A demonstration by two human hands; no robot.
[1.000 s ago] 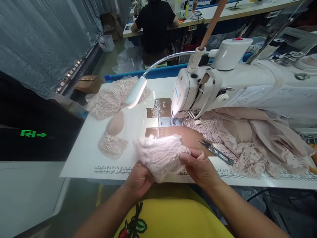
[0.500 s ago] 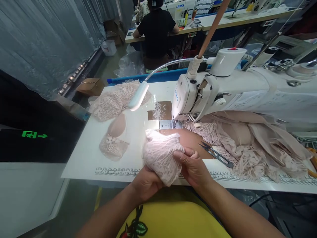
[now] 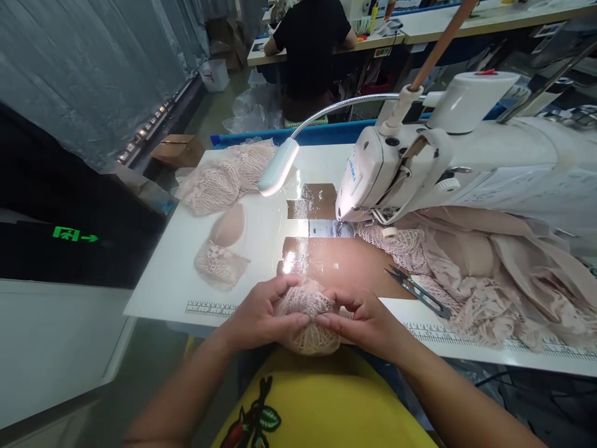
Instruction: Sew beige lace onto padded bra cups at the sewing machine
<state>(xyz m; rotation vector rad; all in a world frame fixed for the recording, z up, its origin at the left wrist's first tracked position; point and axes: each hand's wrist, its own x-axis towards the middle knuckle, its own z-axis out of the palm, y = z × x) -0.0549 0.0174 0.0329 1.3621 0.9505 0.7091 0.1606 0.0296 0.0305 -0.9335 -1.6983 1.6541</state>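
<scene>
Lace drawn bodyward vs. prev. frame, now at worktop front edge; L hand & R hand grasping it, one per side. Rec.: pinch lightly, tension equal, no overstretch.

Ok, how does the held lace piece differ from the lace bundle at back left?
The lace piece is held between the left hand and right hand; the lace bundle lies on the sewing table. The lace piece looks rounded and compact; the lace bundle spreads wider. Both are pale openwork lace.
</scene>
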